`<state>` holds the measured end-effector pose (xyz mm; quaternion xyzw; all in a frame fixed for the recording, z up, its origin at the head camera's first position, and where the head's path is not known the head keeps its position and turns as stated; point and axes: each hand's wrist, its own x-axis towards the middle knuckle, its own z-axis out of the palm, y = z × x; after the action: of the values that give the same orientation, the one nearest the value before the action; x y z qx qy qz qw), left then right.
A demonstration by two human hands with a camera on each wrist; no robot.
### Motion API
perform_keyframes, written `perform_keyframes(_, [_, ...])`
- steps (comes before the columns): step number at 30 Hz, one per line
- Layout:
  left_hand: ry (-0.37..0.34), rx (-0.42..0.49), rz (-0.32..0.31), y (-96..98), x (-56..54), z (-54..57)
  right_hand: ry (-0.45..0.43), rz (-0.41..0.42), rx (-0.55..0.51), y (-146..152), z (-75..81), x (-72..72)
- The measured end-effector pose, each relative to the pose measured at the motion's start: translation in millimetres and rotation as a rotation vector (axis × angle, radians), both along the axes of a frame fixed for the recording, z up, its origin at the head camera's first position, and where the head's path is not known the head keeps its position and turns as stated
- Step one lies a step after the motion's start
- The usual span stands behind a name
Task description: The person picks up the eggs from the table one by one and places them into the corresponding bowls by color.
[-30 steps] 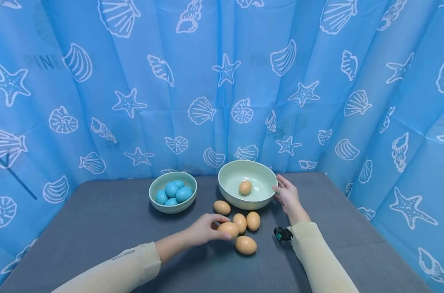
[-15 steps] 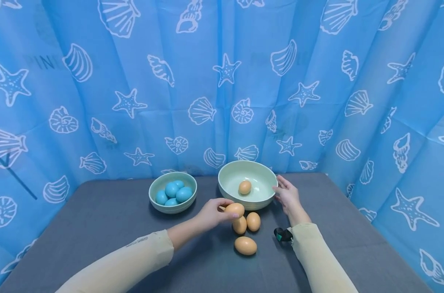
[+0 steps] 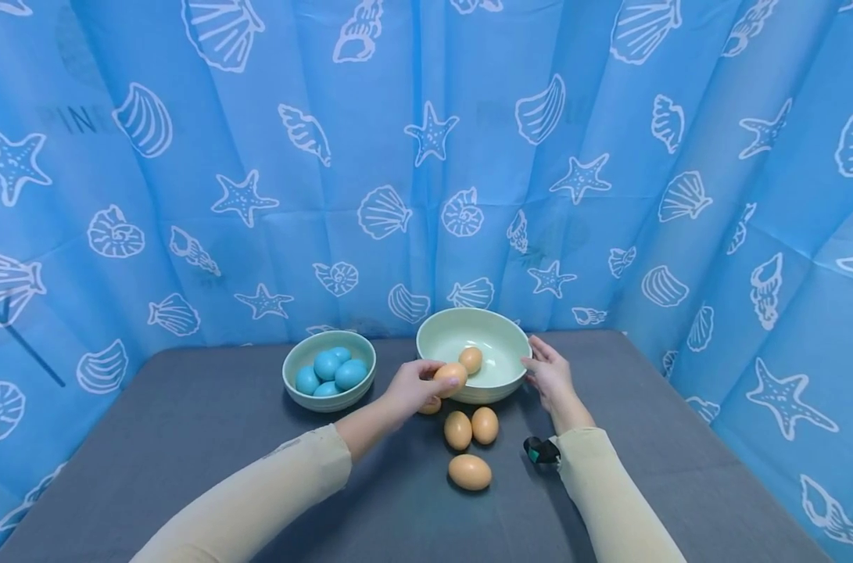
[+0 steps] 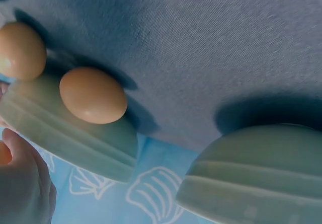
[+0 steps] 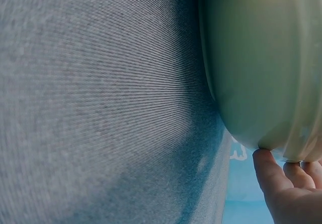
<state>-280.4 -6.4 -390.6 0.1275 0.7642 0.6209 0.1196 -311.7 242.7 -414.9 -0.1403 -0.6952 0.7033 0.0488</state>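
My left hand [image 3: 412,389] pinches a brown egg [image 3: 451,378] between thumb and fingers at the near-left rim of a large pale green bowl [image 3: 496,389]. One brown egg [image 3: 471,360] lies inside that bowl. My right hand [image 3: 554,379] touches the bowl's right side, and the right wrist view shows its fingertips [image 5: 264,158] against the outer wall. Below my left hand a brown egg [image 3: 431,406] is partly hidden. Nearer on the table lie two eggs side by side, a left egg [image 3: 457,431] and a right egg [image 3: 485,425], with another egg [image 3: 470,472] in front.
A smaller green bowl [image 3: 330,403] with several blue eggs [image 3: 327,365] stands to the left. The grey cloth-covered table [image 3: 208,438] ends at a blue shell-patterned curtain [image 3: 327,156]. A black item with a green patch [image 3: 541,450] is by the right cuff.
My left hand has lifted the brown egg from beside the others and carried it up and forward to the bowl's rim. The right hand keeps its place at the bowl.
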Motion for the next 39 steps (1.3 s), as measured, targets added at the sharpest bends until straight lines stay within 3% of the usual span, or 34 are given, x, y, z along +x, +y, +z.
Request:
perform_keyframes(11, [-0.006,0.070,0.054,11.7,-18.5,8.0,0.002,0.000,-0.009,0.1,-1.0,0.3])
perform_keyframes(31, [-0.066,0.163,0.242,31.7,-44.0,9.7,0.012,-0.008,-0.009,2.0,-2.9,-1.6])
perform_keyframes(39, [-0.117,0.106,0.310,42.8,-60.3,12.2,0.002,0.000,-0.016,2.7,-2.0,-0.3])
